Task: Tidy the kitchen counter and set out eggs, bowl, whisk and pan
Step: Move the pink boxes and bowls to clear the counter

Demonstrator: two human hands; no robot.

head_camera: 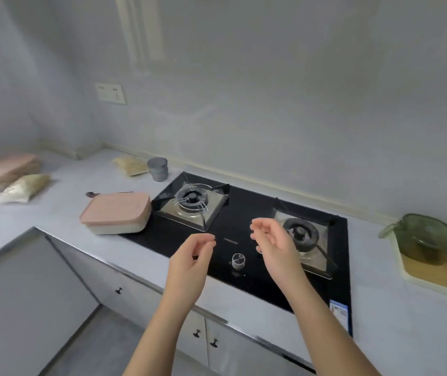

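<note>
The green bowl (pixel 423 240) sits on a tray (pixel 434 278) at three o'clock from the hands, off to the side of the counter (pixel 62 210). I think it waits there to keep the stove free. I see no eggs, whisk or pan.

The left hand (pixel 192 256) and right hand (pixel 273 242) float over the black stove (pixel 246 210). Their fingers are loosely bent and hold nothing, so they look ready to reach.

At ten o'clock a pink box (pixel 117 213) with a lid lies right at the stove's edge. At eleven o'clock stand a grey cup (pixel 158 168) and a small bag (pixel 132 165). At nine o'clock lies a bigger bag (pixel 24 188). These probably need tidying first.
</note>
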